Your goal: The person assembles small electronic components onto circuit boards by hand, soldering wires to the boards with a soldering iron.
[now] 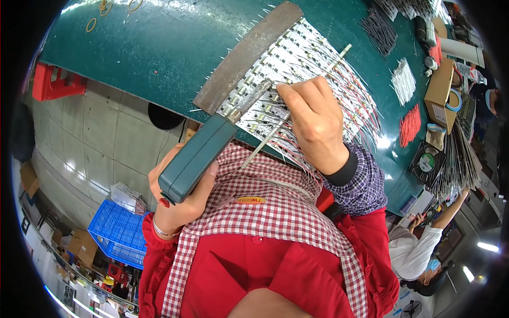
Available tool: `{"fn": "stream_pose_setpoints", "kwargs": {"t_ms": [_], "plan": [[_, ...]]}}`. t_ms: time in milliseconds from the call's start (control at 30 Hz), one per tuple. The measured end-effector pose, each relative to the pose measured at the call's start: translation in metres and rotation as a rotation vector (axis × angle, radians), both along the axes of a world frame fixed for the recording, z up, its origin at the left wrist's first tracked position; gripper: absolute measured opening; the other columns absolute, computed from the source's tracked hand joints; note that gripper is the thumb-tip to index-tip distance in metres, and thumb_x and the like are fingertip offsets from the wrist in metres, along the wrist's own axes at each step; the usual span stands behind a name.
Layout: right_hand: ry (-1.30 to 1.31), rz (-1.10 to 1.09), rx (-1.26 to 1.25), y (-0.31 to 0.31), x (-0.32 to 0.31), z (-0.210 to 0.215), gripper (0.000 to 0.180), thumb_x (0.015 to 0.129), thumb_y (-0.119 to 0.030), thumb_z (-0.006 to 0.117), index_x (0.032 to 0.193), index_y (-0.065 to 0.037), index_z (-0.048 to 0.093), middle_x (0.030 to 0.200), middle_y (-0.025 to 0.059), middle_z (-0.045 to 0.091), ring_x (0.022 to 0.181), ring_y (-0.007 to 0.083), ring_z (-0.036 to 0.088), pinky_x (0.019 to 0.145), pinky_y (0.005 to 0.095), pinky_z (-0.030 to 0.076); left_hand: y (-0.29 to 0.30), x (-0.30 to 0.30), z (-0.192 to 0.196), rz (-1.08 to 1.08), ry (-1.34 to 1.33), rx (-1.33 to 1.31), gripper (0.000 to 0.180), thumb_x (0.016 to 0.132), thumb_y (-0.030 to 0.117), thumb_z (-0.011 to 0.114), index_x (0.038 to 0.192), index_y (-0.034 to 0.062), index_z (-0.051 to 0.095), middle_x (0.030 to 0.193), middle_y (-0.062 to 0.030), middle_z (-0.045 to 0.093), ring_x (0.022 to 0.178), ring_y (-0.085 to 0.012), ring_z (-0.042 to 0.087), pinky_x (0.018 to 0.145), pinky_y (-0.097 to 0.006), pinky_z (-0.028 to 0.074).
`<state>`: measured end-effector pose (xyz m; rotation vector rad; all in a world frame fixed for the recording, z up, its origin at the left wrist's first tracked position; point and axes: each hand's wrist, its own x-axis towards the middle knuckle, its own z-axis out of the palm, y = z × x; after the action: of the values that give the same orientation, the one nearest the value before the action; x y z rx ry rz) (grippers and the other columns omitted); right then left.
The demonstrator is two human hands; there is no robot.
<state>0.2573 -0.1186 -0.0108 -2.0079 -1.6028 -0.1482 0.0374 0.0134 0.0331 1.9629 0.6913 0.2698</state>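
A brown cardboard box [439, 89] with a pale label stands on the green table at the right of the frame. More brown cardboard boxes [79, 245] sit on the floor at the lower left. A small yellow oval label [251, 200] lies on the checked apron near the centre.

Our right hand [313, 119] covers the iron's tip and the strips [297, 58] beneath it. At two o'clock, the cardboard box [440, 90] runs into the dark rim, and the wire bundles [404, 80] there are too small to tell apart.
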Motion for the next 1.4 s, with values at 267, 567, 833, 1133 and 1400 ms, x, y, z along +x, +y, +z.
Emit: {"fn": "stream_pose_setpoints", "kwargs": {"t_ms": [267, 567, 833, 1133, 1400], "plan": [[-0.006, -0.001, -0.015, 0.001, 0.000, 0.001, 0.031, 0.066, 0.000, 0.062, 0.096, 0.001, 0.062, 0.079, 0.0070, 0.049, 0.074, 0.0222, 0.051, 0.056, 0.0327, 0.045, -0.001, -0.001, -0.001, 0.015, -0.009, -0.009, 0.017, 0.074, -0.001, 0.071, 0.090, -0.0044, 0.068, 0.085, -0.0139, 0.066, 0.069, -0.0239, 0.065, 0.062, -0.030, 0.052], [0.010, -0.021, -0.011, 0.001, -0.001, 0.002, 0.029, 0.066, 0.003, 0.061, 0.095, 0.001, 0.061, 0.084, 0.0088, 0.051, 0.078, 0.0238, 0.052, 0.059, 0.0332, 0.046, -0.003, -0.008, -0.001, 0.081, -0.014, 0.004, 0.021, 0.073, 0.001, 0.073, 0.092, -0.0053, 0.069, 0.087, -0.0164, 0.068, 0.071, -0.0259, 0.068, 0.064, -0.030, 0.053], [0.009, -0.026, 0.076, -0.002, 0.000, 0.009, 0.029, 0.065, 0.005, 0.061, 0.094, 0.001, 0.061, 0.085, 0.0094, 0.054, 0.078, 0.0248, 0.053, 0.062, 0.0343, 0.045, -0.004, -0.011, -0.005, 0.080, -0.039, 0.035, 0.020, 0.074, 0.002, 0.074, 0.092, -0.0052, 0.069, 0.086, -0.0159, 0.068, 0.070, -0.0252, 0.067, 0.062, -0.030, 0.052], [0.161, -0.014, 0.014, -0.003, -0.006, 0.007, 0.027, 0.070, 0.010, 0.069, 0.094, 0.000, 0.066, 0.082, 0.0092, 0.059, 0.076, 0.0254, 0.055, 0.063, 0.0350, 0.045, -0.006, -0.013, -0.006, 0.108, -0.056, 0.000, 0.019, 0.074, 0.001, 0.073, 0.091, -0.0056, 0.068, 0.085, -0.0158, 0.068, 0.070, -0.0243, 0.067, 0.063, -0.029, 0.052], [0.158, -0.017, -0.012, -0.003, -0.008, 0.003, 0.026, 0.070, 0.008, 0.069, 0.095, -0.001, 0.066, 0.081, 0.0086, 0.059, 0.076, 0.0249, 0.055, 0.064, 0.0346, 0.046, -0.006, -0.015, -0.008, 0.060, -0.028, 0.021, 0.018, 0.073, -0.002, 0.072, 0.090, -0.0061, 0.068, 0.086, -0.0155, 0.067, 0.070, -0.0237, 0.067, 0.062, -0.029, 0.052]]}}
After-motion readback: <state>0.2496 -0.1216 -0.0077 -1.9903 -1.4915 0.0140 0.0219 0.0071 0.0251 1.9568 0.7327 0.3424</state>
